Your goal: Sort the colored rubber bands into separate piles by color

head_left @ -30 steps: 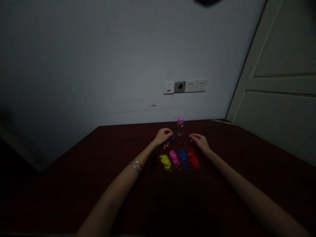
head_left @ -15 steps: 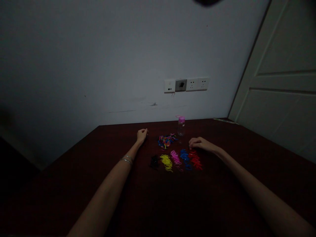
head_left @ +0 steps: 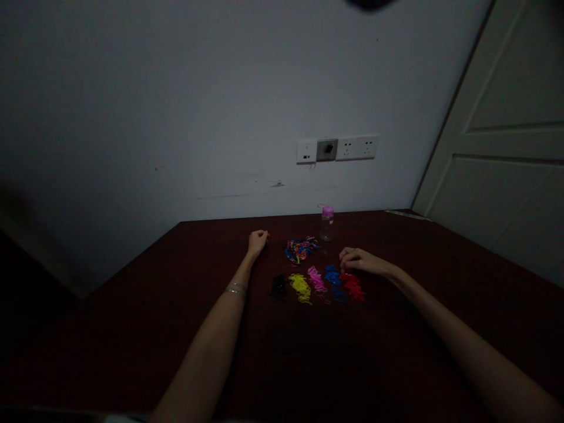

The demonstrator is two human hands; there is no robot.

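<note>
On the dark red table lie heaps of what look like small rubber bands. A mixed-colour heap (head_left: 301,250) is farther back. In front of it stretches a row of black bands (head_left: 278,286), yellow bands (head_left: 301,288), pink bands (head_left: 316,279), blue bands (head_left: 333,276) and red bands (head_left: 352,288). My left hand (head_left: 258,242) rests left of the mixed heap, apart from it, its fingers curled closed. My right hand (head_left: 358,260) is bent down at the far end of the red and blue heaps, fingertips together; anything between them is too small to make out.
A clear bottle with a pink lid (head_left: 326,226) stands behind the heaps, near the wall. Sockets and switches (head_left: 337,149) are set in the wall (head_left: 220,106). A white panelled door (head_left: 506,164) is on the right. The room is dim.
The fingertips of my right hand have dipped slightly toward the red and blue bands. My left hand stays where it was. The whole view has shifted a little.
</note>
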